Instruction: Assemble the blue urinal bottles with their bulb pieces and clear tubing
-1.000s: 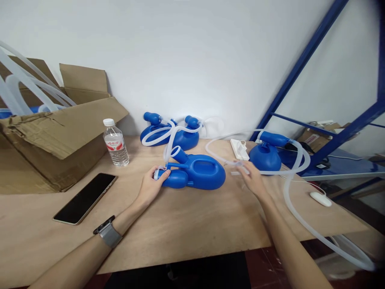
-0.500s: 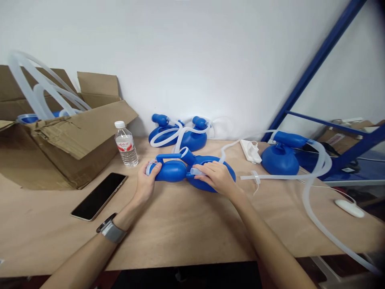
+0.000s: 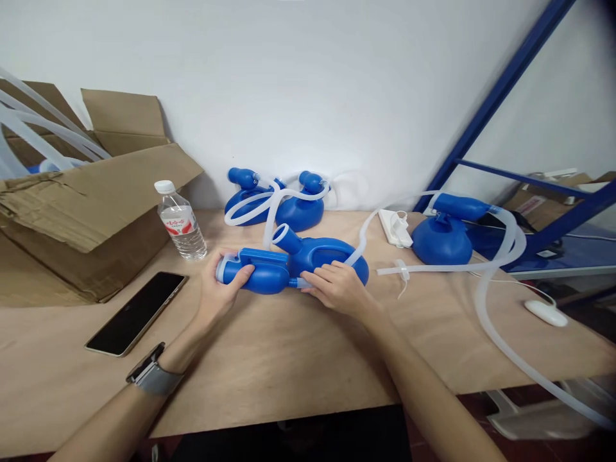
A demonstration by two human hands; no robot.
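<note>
My left hand (image 3: 219, 285) is wrapped round a blue plastic urinal cup (image 3: 267, 277) with a handle along its top and a pale rim at its left end. The cup's narrow nozzle (image 3: 292, 282) points right. My right hand (image 3: 334, 285) pinches the end of a translucent hose (image 3: 302, 283), which meets the nozzle; how far it is pushed on I cannot tell. Behind my right hand lies a blue urinal bottle (image 3: 312, 251) with a loop handle and an open neck tilted up to the left.
Two more blue urinals (image 3: 301, 212) with coiled hoses stand by the wall, another (image 3: 443, 240) at right. A cardboard box (image 3: 110, 205) of hoses, a water bottle (image 3: 180, 224) and a phone (image 3: 137, 313) lie left. A power strip (image 3: 395, 228) and white mouse (image 3: 546, 312) are right.
The hose end has come down and left to meet the cup's nozzle. My left hand has turned the cup slightly, and the view has shifted a little.
</note>
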